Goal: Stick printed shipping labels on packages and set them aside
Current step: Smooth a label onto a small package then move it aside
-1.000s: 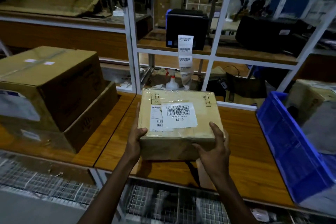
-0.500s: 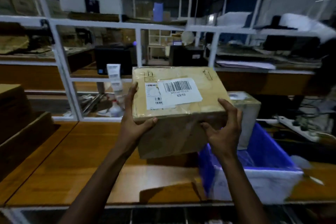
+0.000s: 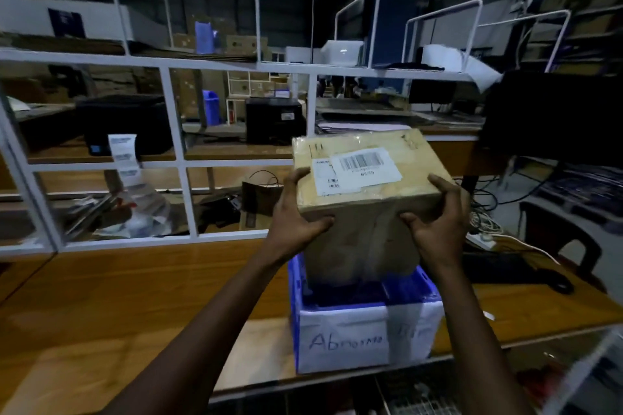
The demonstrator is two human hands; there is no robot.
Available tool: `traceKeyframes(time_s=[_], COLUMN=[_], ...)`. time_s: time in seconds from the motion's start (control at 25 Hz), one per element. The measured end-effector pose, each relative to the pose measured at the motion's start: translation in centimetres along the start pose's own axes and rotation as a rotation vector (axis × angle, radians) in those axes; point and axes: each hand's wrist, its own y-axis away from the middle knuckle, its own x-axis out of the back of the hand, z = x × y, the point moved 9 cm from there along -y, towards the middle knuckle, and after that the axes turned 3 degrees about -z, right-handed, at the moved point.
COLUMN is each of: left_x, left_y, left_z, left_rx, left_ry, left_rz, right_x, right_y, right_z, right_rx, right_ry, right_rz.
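A tan cardboard package [image 3: 367,212] wrapped in clear film hangs in the air over a blue crate [image 3: 354,330]. On its top face sit two white labels; the larger barcode label [image 3: 365,165] overlaps the smaller one. My left hand [image 3: 296,216] grips the package's left front edge, my right hand [image 3: 438,222] grips its right front edge. The package's bottom reaches down to the crate's rim. A black label printer [image 3: 124,125] on the left shelf has a strip of printed labels [image 3: 123,155] hanging from it.
The crate stands near the front edge of a wooden table [image 3: 135,296] and carries a white handwritten paper sign. A white metal shelf frame [image 3: 182,162] runs behind the table. A second black printer [image 3: 273,120], cables and a power strip [image 3: 482,239] lie behind and to the right.
I lifted the package off the table and carried it right. It now hangs above the blue crate, lower than half a second ago, and the view has turned right.
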Motion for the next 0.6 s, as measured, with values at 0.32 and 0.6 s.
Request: traceKeyframes(time_s=[0.32,0.6], left_x=[-9.1,-9.6], left_y=[3.4,3.0], left_z=[-13.5,-12.9], left_rx=[0.321,0.299], left_ry=[-0.465,-0.745], left_rz=[-0.4,-0.535], right_x=[-8.7,-8.6], right_y=[6.8,6.3], right_z=[14.4,14.8], right_rx=[-0.302,-0.451], right_ry=[0.605,0.688], right_rz=[-0.568,-0.659])
